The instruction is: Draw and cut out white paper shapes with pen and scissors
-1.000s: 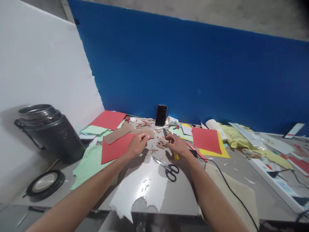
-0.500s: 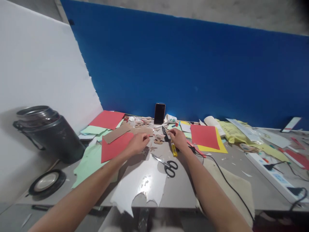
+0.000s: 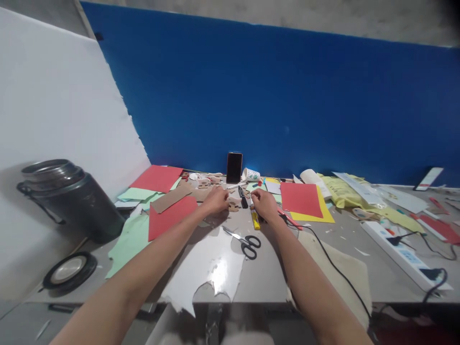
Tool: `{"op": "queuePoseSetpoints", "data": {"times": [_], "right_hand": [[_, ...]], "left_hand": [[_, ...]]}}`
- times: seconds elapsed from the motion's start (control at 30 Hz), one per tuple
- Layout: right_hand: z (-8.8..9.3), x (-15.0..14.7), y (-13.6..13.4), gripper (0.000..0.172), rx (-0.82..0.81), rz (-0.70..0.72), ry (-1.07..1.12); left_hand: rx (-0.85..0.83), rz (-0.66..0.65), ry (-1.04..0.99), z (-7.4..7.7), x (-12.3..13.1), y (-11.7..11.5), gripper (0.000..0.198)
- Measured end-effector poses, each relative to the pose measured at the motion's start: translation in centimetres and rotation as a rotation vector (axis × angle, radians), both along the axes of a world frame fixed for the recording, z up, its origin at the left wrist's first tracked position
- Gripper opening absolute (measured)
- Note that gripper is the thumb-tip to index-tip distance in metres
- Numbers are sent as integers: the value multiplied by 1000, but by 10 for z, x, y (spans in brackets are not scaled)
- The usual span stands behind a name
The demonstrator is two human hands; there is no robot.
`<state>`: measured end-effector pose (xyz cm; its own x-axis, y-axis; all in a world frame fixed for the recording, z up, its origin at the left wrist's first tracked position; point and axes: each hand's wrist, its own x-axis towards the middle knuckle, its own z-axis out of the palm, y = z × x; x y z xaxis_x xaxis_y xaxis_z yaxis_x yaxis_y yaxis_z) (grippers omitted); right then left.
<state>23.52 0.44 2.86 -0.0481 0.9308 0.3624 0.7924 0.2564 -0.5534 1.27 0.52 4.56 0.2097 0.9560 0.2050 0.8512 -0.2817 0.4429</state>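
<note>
The left hand is curling beside small cardboard cutouts on its right; the right hand is curling beside a yellow tool. Whether either is pinching anything, I cannot tell.

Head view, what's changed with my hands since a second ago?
Your left hand has moved right and forward, toward the pale bird-shaped cut-out. Your right hand, which was at that cut-out, has drawn away rightward; I can't tell whether it holds anything. The black-handled scissors and propped-up phone stayed put.
</note>
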Motion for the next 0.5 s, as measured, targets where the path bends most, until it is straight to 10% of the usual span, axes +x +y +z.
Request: {"op": "queuePoseSetpoints", "data": {"times": [0.5], "right_hand": [[4, 2, -1, 21, -82, 11, -10]], "left_hand": [[25, 252, -204, 10, -45, -4, 22]]}}
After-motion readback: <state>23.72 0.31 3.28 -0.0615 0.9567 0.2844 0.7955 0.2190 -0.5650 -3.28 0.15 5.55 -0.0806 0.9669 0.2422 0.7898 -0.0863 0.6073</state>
